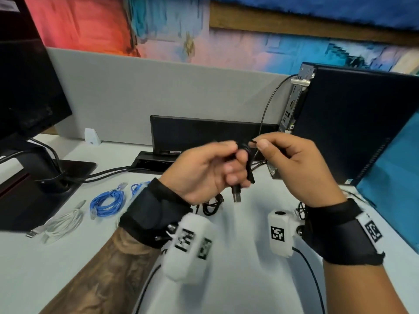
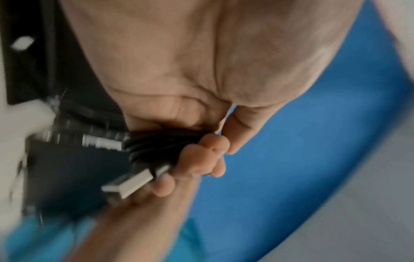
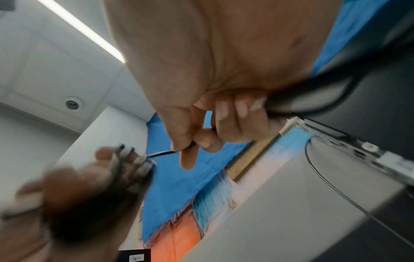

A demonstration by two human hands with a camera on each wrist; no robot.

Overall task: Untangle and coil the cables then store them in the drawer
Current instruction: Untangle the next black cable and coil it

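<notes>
**Tail end of the black cable went round the bundle**

Up above the white desk (image 1: 226, 279), the left hand (image 1: 204, 171) had its fingers clenched around a coiled black cable (image 1: 246, 159), the bundle standing roughly upright in the fist, its USB plug (image 1: 237, 196) hanging out below. Just to the right of it, the right hand (image 1: 292, 164) pinched the thin free end (image 1: 254, 141) between thumb and forefinger, other fingers curled in. That short strand ran leftward from the pinch to the top of the coil, across the bundle's long axis, so I'd judge the coming wrap belonged to the right hand, with the left simply anchoring. Over on the left of the desk, the blue cables (image 1: 106, 200) and white cable (image 1: 61, 223) lay coiled. No drawer in sight.
</notes>
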